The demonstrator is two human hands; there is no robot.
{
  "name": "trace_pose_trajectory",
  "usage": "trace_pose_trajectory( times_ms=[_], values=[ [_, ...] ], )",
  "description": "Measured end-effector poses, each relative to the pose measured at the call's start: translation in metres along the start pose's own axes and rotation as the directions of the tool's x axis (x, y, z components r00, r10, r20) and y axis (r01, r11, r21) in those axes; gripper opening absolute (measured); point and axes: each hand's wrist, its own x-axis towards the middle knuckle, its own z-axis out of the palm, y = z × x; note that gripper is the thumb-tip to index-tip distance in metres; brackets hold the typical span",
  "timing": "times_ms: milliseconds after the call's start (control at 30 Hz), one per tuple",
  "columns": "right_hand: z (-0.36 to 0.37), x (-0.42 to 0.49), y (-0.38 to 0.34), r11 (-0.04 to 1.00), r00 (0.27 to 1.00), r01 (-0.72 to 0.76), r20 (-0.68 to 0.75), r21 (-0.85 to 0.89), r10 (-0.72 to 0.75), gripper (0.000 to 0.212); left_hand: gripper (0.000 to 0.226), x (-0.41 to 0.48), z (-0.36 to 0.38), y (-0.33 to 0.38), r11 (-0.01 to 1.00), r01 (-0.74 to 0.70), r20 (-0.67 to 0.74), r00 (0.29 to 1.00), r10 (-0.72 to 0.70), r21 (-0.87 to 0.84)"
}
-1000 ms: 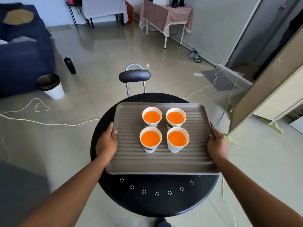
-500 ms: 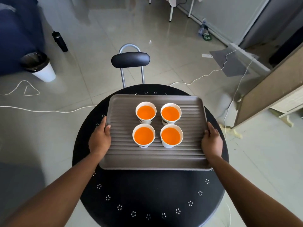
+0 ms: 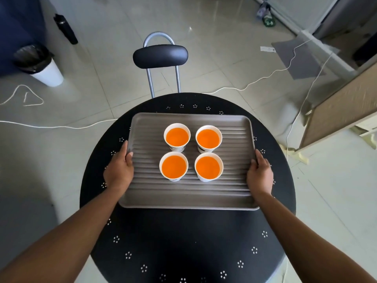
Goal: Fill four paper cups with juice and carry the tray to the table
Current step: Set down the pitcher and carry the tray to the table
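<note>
A: Round black desk (image 3: 183, 242): where is the tray (image 3: 189, 197)?

B: Centred above it, long axis crosswise; left hand (image 3: 118, 172) and right hand (image 3: 260, 173) clasp opposite short edges, four filled cups (image 3: 191, 153) between them.

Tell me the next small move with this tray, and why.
Probably lower the tray flat onto the round black table and only then let go. Left hand and right hand each have a grip on a short edge, and all four paper cups are nearly brimful of orange juice.
</note>
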Motion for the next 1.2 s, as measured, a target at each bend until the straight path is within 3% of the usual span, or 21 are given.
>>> trace_pose_trajectory(
  times_ms=[500, 733, 1033, 1200],
  values=[
    [0.011, -0.001, 0.002, 0.998, 1.000, -0.007, -0.013, -0.062, 0.006, 0.045, 0.047, 0.004, 0.009, -0.007, 0.997, -0.009, -0.042, 0.999, 0.012, 0.074],
    [0.011, -0.001, -0.002, 0.980, 0.999, -0.003, 0.045, -0.199, 0.012, 0.049, 0.049, 0.000, 0.008, -0.008, 0.990, -0.042, -0.040, 0.998, 0.048, 0.132],
    [0.004, -0.003, -0.004, 0.962, 0.996, -0.002, 0.085, -0.272, 0.026, 0.051, 0.051, 0.005, -0.003, -0.003, 0.994, 0.082, 0.132, 0.987, -0.091, 0.075],
    [-0.003, -0.009, -0.008, 0.939, 0.982, -0.015, 0.172, -0.344, 0.079, 0.059, 0.062, -0.008, -0.010, -0.004, 0.995, 0.092, 0.207, 0.974, -0.095, 0.022]
  ],
)
